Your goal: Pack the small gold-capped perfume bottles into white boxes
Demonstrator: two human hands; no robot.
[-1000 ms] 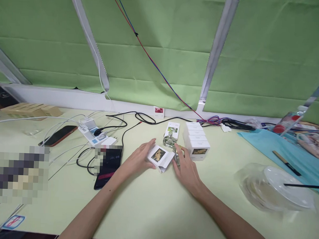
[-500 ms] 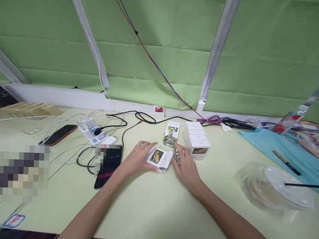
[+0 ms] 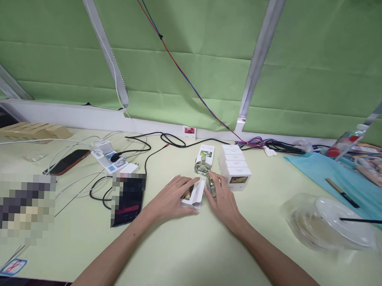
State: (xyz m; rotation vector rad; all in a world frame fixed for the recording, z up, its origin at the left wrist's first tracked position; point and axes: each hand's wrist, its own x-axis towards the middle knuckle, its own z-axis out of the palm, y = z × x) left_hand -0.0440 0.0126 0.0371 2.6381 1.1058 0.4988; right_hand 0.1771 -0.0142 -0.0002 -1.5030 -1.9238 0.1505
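Observation:
My left hand (image 3: pixel 175 197) grips a small white box (image 3: pixel 196 194) with a yellow flower picture, its open end facing right. The fingers lie over the top of the box and cover much of the picture. Just right of it, my right hand (image 3: pixel 222 197) has its fingers around a glass perfume bottle (image 3: pixel 212 184), partly hidden by them. Behind the hands stands another glass perfume bottle (image 3: pixel 202 166) with a clear cap. It is in front of a white box with a green picture (image 3: pixel 206 154).
White boxes in a row (image 3: pixel 236 168) stand right of the bottles. A phone (image 3: pixel 129 201), a power strip (image 3: pixel 112 160) and tangled cables are on the left. To the right are a bagged round container (image 3: pixel 329 225), a knife (image 3: pixel 342 193) and blue cloth (image 3: pixel 316 169).
My left hand has shifted from the box's left side to over its top, covering more of the picture. My right hand stays at the bottle.

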